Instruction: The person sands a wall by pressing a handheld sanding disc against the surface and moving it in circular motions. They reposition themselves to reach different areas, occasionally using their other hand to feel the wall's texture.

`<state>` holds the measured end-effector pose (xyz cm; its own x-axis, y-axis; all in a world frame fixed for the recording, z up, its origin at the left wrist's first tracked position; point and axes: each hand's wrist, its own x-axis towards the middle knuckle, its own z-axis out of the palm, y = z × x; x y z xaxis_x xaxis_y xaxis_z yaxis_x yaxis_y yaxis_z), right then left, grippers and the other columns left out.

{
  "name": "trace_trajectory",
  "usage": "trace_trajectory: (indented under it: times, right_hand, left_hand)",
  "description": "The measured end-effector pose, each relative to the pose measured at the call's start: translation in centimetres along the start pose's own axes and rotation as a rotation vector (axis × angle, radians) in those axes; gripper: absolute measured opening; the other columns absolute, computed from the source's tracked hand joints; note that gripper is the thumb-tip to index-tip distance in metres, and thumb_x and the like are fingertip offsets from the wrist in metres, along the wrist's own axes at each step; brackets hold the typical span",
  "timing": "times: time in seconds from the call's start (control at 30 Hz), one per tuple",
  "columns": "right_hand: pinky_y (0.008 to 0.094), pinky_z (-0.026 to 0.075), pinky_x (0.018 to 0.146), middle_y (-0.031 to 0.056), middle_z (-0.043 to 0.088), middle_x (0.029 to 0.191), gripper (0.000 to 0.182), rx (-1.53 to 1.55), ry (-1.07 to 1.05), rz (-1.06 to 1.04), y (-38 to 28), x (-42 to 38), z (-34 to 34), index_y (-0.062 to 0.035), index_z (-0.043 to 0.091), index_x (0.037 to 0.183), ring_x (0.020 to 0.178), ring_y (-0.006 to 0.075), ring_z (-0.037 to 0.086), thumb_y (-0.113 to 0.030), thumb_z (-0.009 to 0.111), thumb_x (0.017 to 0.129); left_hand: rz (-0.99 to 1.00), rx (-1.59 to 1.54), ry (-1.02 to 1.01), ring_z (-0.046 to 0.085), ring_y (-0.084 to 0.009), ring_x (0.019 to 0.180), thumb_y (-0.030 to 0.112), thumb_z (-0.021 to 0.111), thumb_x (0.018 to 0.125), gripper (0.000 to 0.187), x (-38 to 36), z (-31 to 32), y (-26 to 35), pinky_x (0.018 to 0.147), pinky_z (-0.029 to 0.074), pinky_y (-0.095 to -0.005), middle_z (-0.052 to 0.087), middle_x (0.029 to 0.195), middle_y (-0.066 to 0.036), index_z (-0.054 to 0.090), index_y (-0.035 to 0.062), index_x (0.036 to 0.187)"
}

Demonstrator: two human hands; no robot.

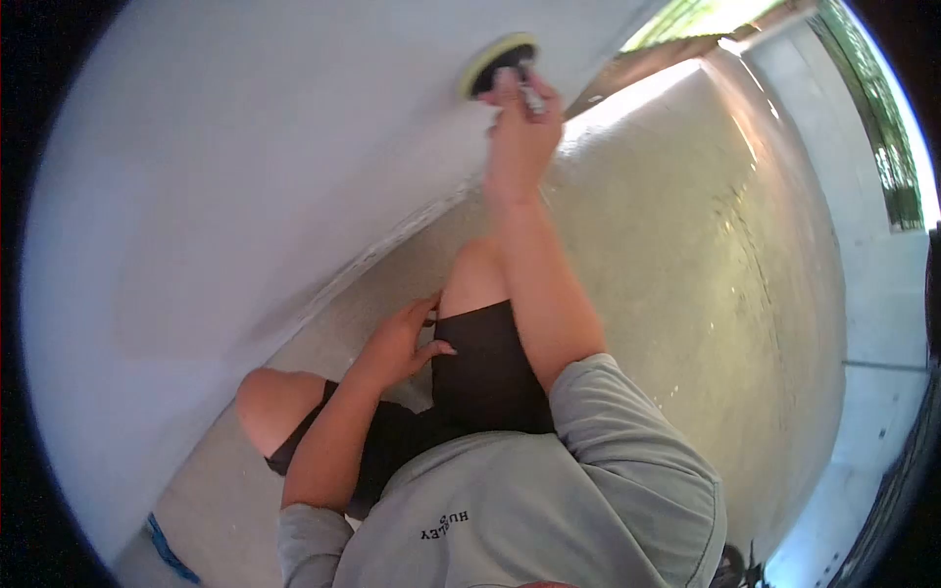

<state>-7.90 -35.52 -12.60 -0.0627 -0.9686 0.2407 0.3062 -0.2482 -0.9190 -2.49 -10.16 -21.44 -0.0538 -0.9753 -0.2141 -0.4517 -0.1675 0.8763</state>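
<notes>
The wall [265,147] beyond the grip may be scuffed if the round pad [499,65], clasped by the right hand [524,132], is tilted.

Two hands [529,103] [397,343], one round pad [500,63] — two bare knees [475,274] [267,400], one grey shirt [520,500] — one blue strip [169,551]

"Where does the head view look from?"
"The wearer's head, near the shirt [500,500] at six o'clock, facing forward and down."
"Around?"
"Wall [225,147] at ten, floor [676,284] at three."
</notes>
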Motion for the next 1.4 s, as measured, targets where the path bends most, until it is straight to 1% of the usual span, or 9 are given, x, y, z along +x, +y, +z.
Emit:
trace_trajectory:
  times: [0.13, 0.37, 0.43, 0.63, 0.8, 0.9, 1.13, 1.23, 1.4]
  right_hand:
    - [0.0218, 0.046, 0.059, 0.0094, 0.065, 0.086, 0.034, 0.118, -0.116, -0.157, -0.8, -1.4, 0.9, 0.0024, 0.052, 0.115, 0.069, 0.0110, 0.063, -0.013, 0.070, 0.090]
    - [0.0215, 0.050, 0.063, 0.0112, 0.066, 0.088, 0.034, 0.080, 0.005, -0.171, 0.2, -0.8, 0.6, 0.0031, 0.053, 0.115, 0.070, 0.0127, 0.065, -0.010, 0.070, 0.090]
    - [0.0214, 0.049, 0.063, 0.0111, 0.066, 0.089, 0.034, 0.128, -0.183, -0.110, -1.0, -2.7, 1.1, 0.0027, 0.052, 0.115, 0.073, 0.0130, 0.065, -0.011, 0.070, 0.090]
    - [0.0222, 0.050, 0.062, 0.0100, 0.066, 0.086, 0.036, 0.223, 0.007, -0.066, 0.2, -0.7, 1.0, 0.0014, 0.051, 0.116, 0.070, 0.0136, 0.066, -0.009, 0.072, 0.089]
    - [0.0213, 0.050, 0.063, 0.0101, 0.066, 0.089, 0.034, 0.166, -0.187, -0.101, -0.6, -3.2, 1.5, 0.0022, 0.051, 0.115, 0.073, 0.0140, 0.067, -0.010, 0.070, 0.090]
    - [0.0215, 0.050, 0.064, 0.0100, 0.066, 0.087, 0.034, 0.229, -0.033, -0.070, -0.4, -1.2, 1.1, 0.0025, 0.051, 0.115, 0.072, 0.0141, 0.067, -0.010, 0.070, 0.090]
    - [0.0217, 0.049, 0.062, 0.0094, 0.067, 0.088, 0.034, 0.218, -0.141, -0.042, -0.5, -3.0, 1.3, 0.0019, 0.052, 0.115, 0.072, 0.0123, 0.064, -0.011, 0.071, 0.090]
    - [0.0216, 0.050, 0.064, 0.0090, 0.067, 0.088, 0.036, 0.242, -0.009, 0.074, 0.0, -1.2, 0.7, 0.0012, 0.052, 0.116, 0.072, 0.0124, 0.065, -0.009, 0.072, 0.088]
    - [0.0202, 0.044, 0.058, 0.0083, 0.067, 0.087, 0.036, 0.238, -0.045, -0.042, 0.5, -2.3, 1.2, -0.0001, 0.053, 0.117, 0.067, 0.0098, 0.062, -0.011, 0.073, 0.088]
  left_hand:
    - [-0.040, 0.009, 0.053, 0.065, -0.0318, 0.103, 0.026, 0.077, 0.079, 0.065, 0.1, 0.8, 0.1, 0.088, 0.051, -0.0419, 0.061, 0.121, -0.017, 0.049, 0.0075, 0.136]
    - [-0.082, 0.063, 0.077, 0.067, -0.0319, 0.093, 0.025, 0.076, 0.080, 0.048, 0.0, 1.0, 0.6, 0.079, 0.052, -0.0432, 0.067, 0.109, -0.015, 0.057, 0.0051, 0.120]
    - [-0.063, 0.167, 0.106, 0.067, -0.0326, 0.087, 0.026, 0.075, 0.081, 0.038, -0.1, 1.1, 0.7, 0.073, 0.051, -0.0437, 0.067, 0.103, -0.015, 0.061, 0.0050, 0.110]
    - [-0.028, 0.214, 0.171, 0.067, -0.0351, 0.081, 0.024, 0.073, 0.083, 0.028, -0.3, 1.3, 0.5, 0.069, 0.051, -0.0439, 0.067, 0.092, -0.016, 0.062, 0.0048, 0.100]
    - [0.023, 0.299, 0.184, 0.065, -0.0383, 0.082, 0.019, 0.068, 0.086, 0.020, -0.1, 1.6, 0.2, 0.068, 0.051, -0.0458, 0.067, 0.092, -0.017, 0.061, 0.0046, 0.098]
    - [0.030, 0.318, 0.210, 0.065, -0.0394, 0.082, 0.018, 0.067, 0.087, 0.018, -0.3, 1.4, 0.3, 0.068, 0.051, -0.0466, 0.067, 0.091, -0.018, 0.062, 0.0046, 0.097]
    - [0.042, 0.262, 0.228, 0.065, -0.0401, 0.080, 0.021, 0.067, 0.088, 0.019, -0.2, 1.6, 0.1, 0.067, 0.051, -0.0473, 0.067, 0.090, -0.019, 0.064, 0.0052, 0.098]
    - [0.041, 0.258, 0.226, 0.065, -0.0397, 0.080, 0.020, 0.067, 0.087, 0.019, -0.2, 1.3, 0.5, 0.067, 0.051, -0.0466, 0.067, 0.089, -0.019, 0.064, 0.0057, 0.099]
    - [0.017, 0.294, 0.204, 0.069, -0.0354, 0.083, 0.013, 0.068, 0.087, 0.020, -0.3, 1.3, 0.5, 0.070, 0.053, -0.0426, 0.069, 0.091, -0.018, 0.065, 0.0036, 0.104]
